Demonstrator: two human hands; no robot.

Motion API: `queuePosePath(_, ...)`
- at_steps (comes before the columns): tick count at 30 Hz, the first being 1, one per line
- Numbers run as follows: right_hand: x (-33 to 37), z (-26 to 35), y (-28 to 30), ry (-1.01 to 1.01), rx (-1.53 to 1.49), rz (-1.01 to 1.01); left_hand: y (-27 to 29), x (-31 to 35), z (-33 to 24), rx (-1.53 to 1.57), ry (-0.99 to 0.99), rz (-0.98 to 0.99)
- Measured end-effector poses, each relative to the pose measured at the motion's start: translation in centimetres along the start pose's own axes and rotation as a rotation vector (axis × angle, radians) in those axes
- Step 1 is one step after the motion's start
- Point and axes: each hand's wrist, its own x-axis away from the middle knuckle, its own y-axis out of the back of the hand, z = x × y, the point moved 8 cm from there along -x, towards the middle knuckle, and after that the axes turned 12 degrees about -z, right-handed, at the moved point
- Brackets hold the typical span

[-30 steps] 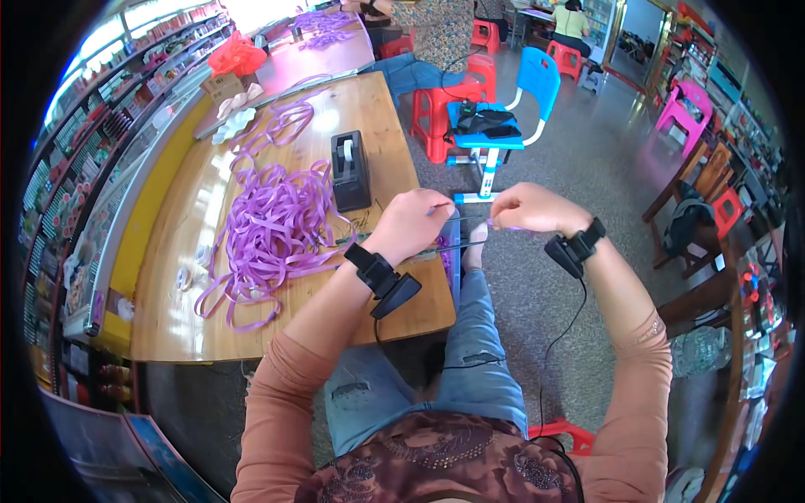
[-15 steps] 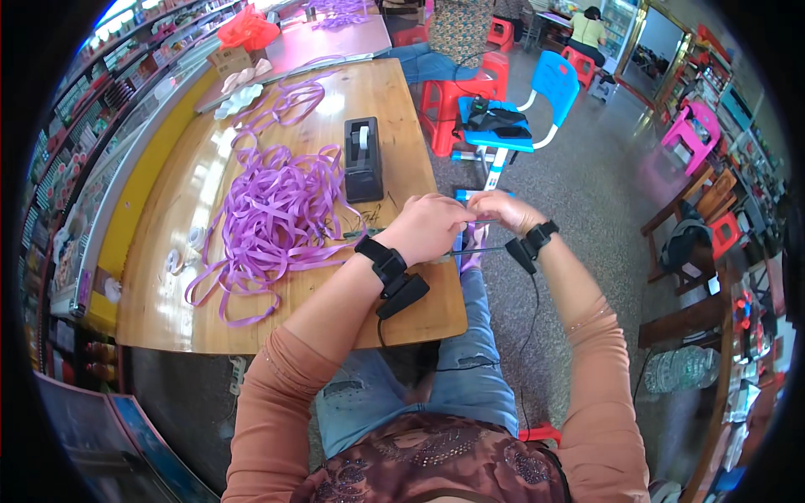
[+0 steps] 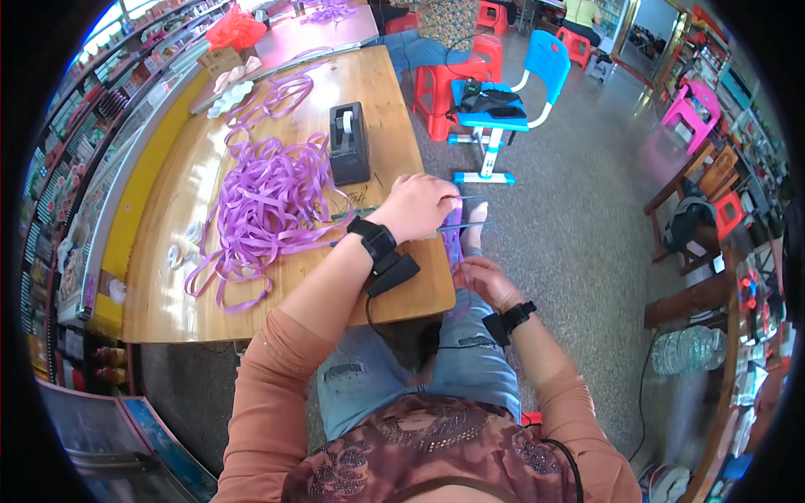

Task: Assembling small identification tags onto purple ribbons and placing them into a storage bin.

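Wooden table (image 3: 277, 310) edge: my left hand (image 3: 422, 205) and right hand (image 3: 485, 281) pinch a purple ribbon strip (image 3: 454, 245). Fingers clamped on it, long axis running near-vertical between hands.

- The purple ribbon strip (image 3: 454, 243) runs under the left hand (image 3: 419, 208), so the grip on it is hidden.
- The right hand (image 3: 486, 281) has its fingertips curled out of sight.
- Thin rods beside the left hand's knuckles blur.
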Motion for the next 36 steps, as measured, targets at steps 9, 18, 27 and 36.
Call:
queuePosePath(9, 7.5, -6.1, -0.3, -0.245, 0.028, -0.013, -0.5, 0.0, 0.3, -0.064, -0.030, 0.011)
queuePosePath(18, 13.3, -6.1, -0.3, -0.354, -0.565, 0.031, 5.0, 2.2, -5.9, 0.196, 0.063, -0.188)
queuePosePath(27, 15.3, -4.8, -2.7, -0.290, -0.713, 0.203, -0.4, 14.6, -12.2, 0.411, 0.138, -0.049)
queuePosePath(36, 15.0, -5.4, -4.8, -0.316, -0.853, 0.264, -8.6, 18.8, -6.4, 1.215, 0.950, -0.045)
